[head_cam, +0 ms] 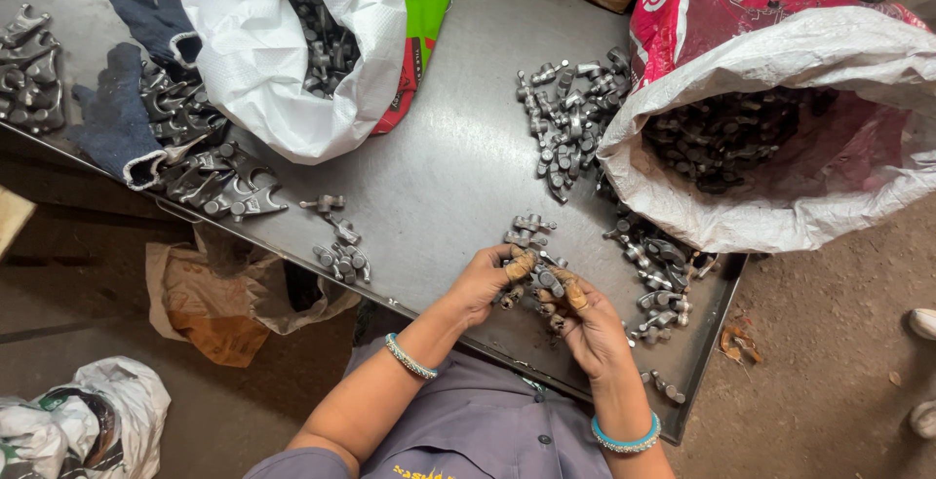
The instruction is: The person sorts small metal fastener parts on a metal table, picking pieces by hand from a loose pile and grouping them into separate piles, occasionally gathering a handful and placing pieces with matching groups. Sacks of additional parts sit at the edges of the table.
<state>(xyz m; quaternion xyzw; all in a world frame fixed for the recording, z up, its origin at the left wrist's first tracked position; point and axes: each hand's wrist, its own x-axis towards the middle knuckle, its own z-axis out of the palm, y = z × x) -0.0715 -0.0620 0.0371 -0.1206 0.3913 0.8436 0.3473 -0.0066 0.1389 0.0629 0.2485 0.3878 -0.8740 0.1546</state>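
Low in the middle of the frame, the left hand (485, 282) and the right hand (588, 328) meet over the edge of the steel table (439, 167), both curled shut around a few small grey metal forgings (538, 279), with what look like tan wraps on a thumb and a finger, though that is hard to make out. Working these pieces well seems to call for turning one at a time between the fingertips, close over the table so a dropped piece lands on it. More such forgings lie just above the hands and to their right. At upper right, a white woven sack with a red outside (780, 128) lies open on its side, full of dark parts, with a heap (570, 114) spilled at its mouth. At upper left, a white sack (283, 50) holds similar parts. Beside it, dark blue work gloves (127, 99) rest on larger fork-shaped pieces (210, 172).
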